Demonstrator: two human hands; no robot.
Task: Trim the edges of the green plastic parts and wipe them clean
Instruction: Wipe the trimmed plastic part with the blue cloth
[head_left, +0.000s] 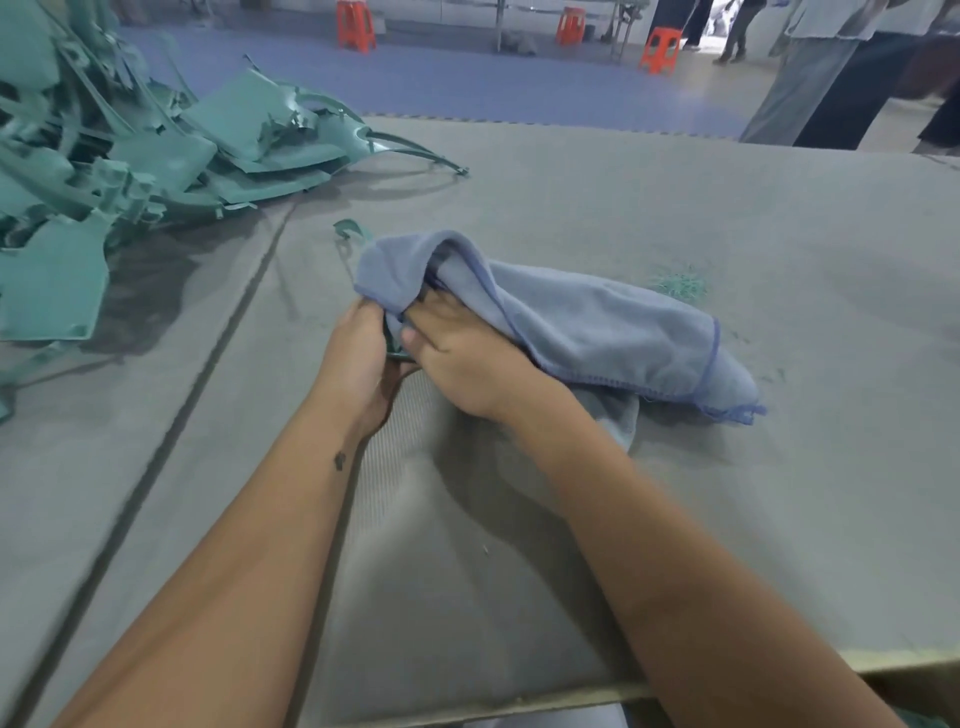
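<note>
Step in hand, as judged: wiping one green part (397, 347) with the blue cloth (597, 322). Trimming of this piece appears done, since no cutting tool is in view.

The left hand (358, 358) curls round the part at the centre of the frame and grips it; only a dark green sliver shows between the two hands, the rest being wrapped. The right hand (457, 358) bears on the cloth with fingers tucked into its folds; whether they pinch the part through the fabric cannot be told. The cloth trails off toward 3 o'clock across the grey surface (675, 493).

The pile of green parts (130, 156) lies at 10 o'clock, well apart from the hands. Green shavings (680, 283) lie at 2 o'clock, just beyond the cloth. A loose green scrap (349, 228) sits at 12 o'clock, just beside the cloth's far fold.

Recommendations:
- Hold the part firm with the left hand and draw the cloth along the trimmed edge, not across it (burrs may snag the weave).
- Turn to a fresh fold for each pass.
- Keep the trailing cloth off the shavings, lest grit be carried back onto the part.
</note>
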